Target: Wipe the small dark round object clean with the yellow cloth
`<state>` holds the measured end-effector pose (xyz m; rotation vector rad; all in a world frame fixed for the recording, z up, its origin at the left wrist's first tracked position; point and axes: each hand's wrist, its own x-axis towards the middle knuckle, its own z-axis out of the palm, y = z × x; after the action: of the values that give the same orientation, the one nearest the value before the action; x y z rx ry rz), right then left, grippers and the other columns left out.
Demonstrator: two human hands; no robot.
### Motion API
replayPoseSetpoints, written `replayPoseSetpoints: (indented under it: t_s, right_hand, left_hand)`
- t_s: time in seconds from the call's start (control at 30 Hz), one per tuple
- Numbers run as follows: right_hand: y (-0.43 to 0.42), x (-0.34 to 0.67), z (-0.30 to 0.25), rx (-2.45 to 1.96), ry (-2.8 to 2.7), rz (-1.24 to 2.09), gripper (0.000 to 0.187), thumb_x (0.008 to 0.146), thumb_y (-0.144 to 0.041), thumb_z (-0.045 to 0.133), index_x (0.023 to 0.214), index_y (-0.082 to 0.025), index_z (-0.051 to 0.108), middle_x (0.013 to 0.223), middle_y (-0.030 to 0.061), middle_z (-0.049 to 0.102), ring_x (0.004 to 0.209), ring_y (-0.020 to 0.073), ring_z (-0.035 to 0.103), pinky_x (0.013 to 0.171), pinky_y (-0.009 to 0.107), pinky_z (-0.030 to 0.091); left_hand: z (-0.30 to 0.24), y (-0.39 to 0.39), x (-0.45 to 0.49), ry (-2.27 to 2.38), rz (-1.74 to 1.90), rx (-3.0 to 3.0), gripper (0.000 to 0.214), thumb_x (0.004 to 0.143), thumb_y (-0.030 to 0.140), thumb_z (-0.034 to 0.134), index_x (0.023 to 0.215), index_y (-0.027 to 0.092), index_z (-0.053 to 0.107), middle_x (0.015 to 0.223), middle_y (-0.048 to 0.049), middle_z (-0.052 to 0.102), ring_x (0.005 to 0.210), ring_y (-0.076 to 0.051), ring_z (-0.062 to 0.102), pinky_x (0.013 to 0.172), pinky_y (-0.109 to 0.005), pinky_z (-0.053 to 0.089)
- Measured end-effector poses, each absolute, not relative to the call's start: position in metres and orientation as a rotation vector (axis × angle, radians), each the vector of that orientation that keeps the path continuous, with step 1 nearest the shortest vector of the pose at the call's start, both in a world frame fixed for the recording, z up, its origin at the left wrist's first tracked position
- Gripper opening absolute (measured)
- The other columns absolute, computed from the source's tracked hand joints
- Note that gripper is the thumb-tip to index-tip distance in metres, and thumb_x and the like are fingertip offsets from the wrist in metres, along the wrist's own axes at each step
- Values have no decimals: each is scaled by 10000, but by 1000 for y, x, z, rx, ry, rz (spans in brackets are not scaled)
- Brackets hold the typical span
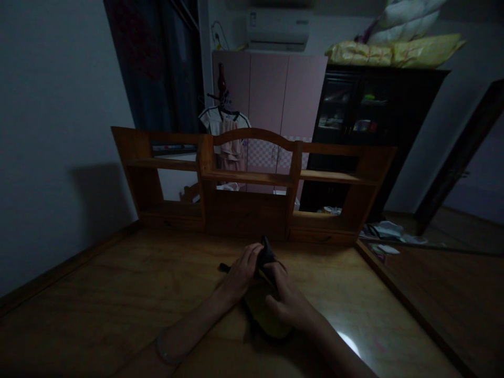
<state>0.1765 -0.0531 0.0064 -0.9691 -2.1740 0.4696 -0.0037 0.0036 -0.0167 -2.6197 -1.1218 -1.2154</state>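
Both hands meet over a dark, yellow-green piece of fabric lying on the wooden desk. My left hand curls its fingers round a black part at the top of the fabric. My right hand pinches the same item just below, fingers closed. The room is dim, so what the item is stays unclear. A thin bracelet shows on my left forearm.
A wooden shelf unit stands along the desk's far edge. Behind it are a pink wardrobe, hanging clothes, a dark glass cabinet topped with bedding, and an air conditioner. Clutter lies on the floor at right.
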Motion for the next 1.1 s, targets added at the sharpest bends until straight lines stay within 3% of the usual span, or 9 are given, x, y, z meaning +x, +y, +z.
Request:
replayPoseSetpoints:
  t_s: [0.13,0.3,0.47,0.6,0.77,0.87,1.0,1.1]
  right_hand:
    - [-59,172,12,-974,-2325,176,582,681,-214,556,1246,-146,436,1214,139,520,1233,317,371,1118,528,182]
    - [-60,170,3,-990,-2354,42,709,679,-225,568,1333,-61,350,1294,204,470,1312,355,273,1140,551,94]
    - [-57,177,-2,-949,-2261,287,708,651,-113,495,1333,-133,306,1400,152,356,1378,284,190,1135,505,184]
    - [-54,182,-5,-951,-2159,558,662,683,-95,484,1311,-191,296,1417,129,346,1358,251,269,1102,454,286]
    - [-48,183,-6,-839,-2029,762,585,794,-113,407,1352,-220,272,1366,101,437,1294,203,403,1094,421,313]
    - [-47,182,0,-801,-1997,771,496,857,-160,375,1348,-221,339,1340,86,482,1283,204,422,1092,427,321]
    - [-46,183,7,-858,-2068,607,403,946,-273,321,1323,-244,461,1398,52,455,1356,217,309,1135,483,220]
    - [-43,184,6,-883,-2077,545,409,979,-323,262,1284,-272,529,1427,22,434,1361,204,303,1138,486,221]
  left_hand:
    - [-21,4,-2,-1119,-1075,-2593,546,864,72,401,1379,212,290,1367,-117,421,1292,-238,398,994,-414,449]
    - [-20,3,0,-1112,-1042,-2550,539,856,58,391,1371,195,308,1361,-112,435,1293,-241,393,1018,-422,428]
    - [-15,1,1,-1090,-1156,-2536,509,860,104,432,1352,179,327,1323,-138,462,1254,-254,435,1008,-461,430]
    - [-15,0,2,-1061,-1165,-2574,523,851,150,485,1349,162,325,1321,-155,459,1255,-273,429,1002,-476,432]
    - [-13,0,2,-1102,-1240,-2541,577,838,79,449,1379,174,273,1355,-146,421,1289,-262,387,1025,-473,411]
    - [-11,0,2,-1101,-1297,-2545,593,834,59,428,1388,184,258,1370,-137,400,1303,-249,367,1054,-482,377]
    - [-12,1,2,-1123,-1368,-2547,618,811,75,479,1379,180,259,1361,-131,394,1294,-244,370,1066,-469,366]
    - [-12,0,3,-1163,-1375,-2534,634,789,89,521,1368,174,274,1354,-133,394,1284,-249,380,1064,-455,371]
